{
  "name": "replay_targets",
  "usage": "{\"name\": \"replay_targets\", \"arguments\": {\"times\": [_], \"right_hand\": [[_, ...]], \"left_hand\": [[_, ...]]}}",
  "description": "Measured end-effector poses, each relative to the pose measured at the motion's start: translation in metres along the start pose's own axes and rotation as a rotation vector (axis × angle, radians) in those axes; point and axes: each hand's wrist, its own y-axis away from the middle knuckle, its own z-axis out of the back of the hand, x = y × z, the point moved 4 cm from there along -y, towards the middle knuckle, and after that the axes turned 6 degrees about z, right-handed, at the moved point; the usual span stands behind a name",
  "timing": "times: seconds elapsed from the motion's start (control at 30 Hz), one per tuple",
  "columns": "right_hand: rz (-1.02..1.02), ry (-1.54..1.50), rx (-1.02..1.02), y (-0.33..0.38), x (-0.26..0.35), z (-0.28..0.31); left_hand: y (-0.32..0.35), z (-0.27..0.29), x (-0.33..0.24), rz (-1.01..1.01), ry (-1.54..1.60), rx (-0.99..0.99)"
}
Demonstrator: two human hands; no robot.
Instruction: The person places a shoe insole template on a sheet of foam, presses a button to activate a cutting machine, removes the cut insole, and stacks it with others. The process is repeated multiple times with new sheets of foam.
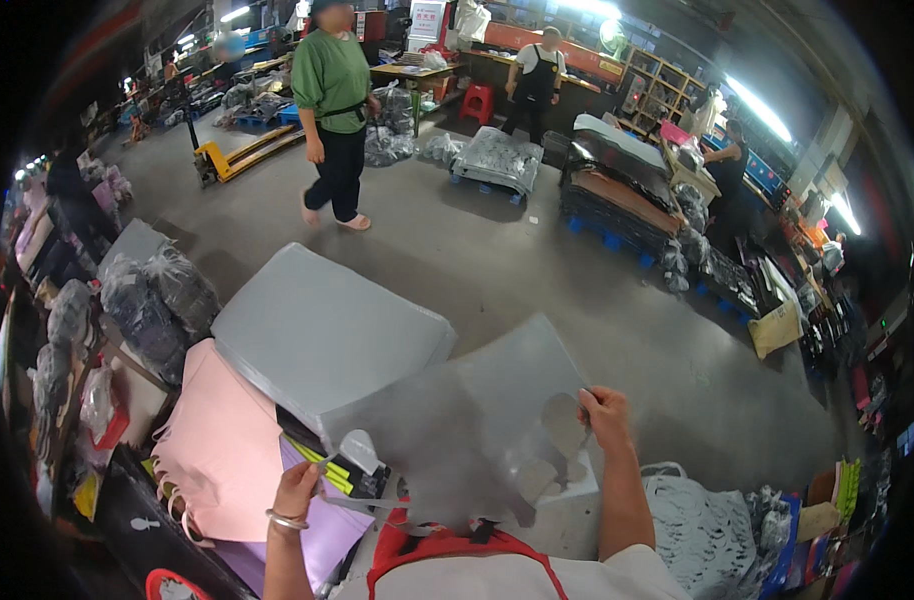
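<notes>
A thin grey sheet (427, 410) with rounded cut-out holes stretches between my two hands, its middle smeared by motion. My left hand (295, 492), with a bangle at the wrist, pinches a narrow strip at the sheet's left end. At the opposite end, my right hand (607, 414) is closed on the sheet's edge beside a large round hole. Just beyond it lies a thick stack of uncut grey sheets (322, 320). Pink sheets (217, 440) with cut edges and a purple sheet (322, 535) lie near my left forearm.
Yellow-green strips (322, 462) poke out beside the pink sheets. At lower right sits a heap of perforated grey offcuts (699, 530). Wrapped bundles (142, 310) line the left. A person in green (332, 85) walks ahead, near a yellow pallet jack (242, 155). Loaded pallets (617, 185) stand farther off.
</notes>
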Motion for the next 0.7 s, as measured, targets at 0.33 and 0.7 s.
{"name": "replay_targets", "arguments": {"times": [0.33,0.7], "right_hand": [[-0.167,-0.341,-0.088,-0.093,-0.025,-0.040],[-0.188,-0.065,0.047,-0.235,-0.109,-0.029]], "left_hand": [[-0.096,-0.004,-0.084,-0.065,-0.028,-0.112],[-0.242,-0.115,-0.142,-0.110,0.104,-0.210]]}}
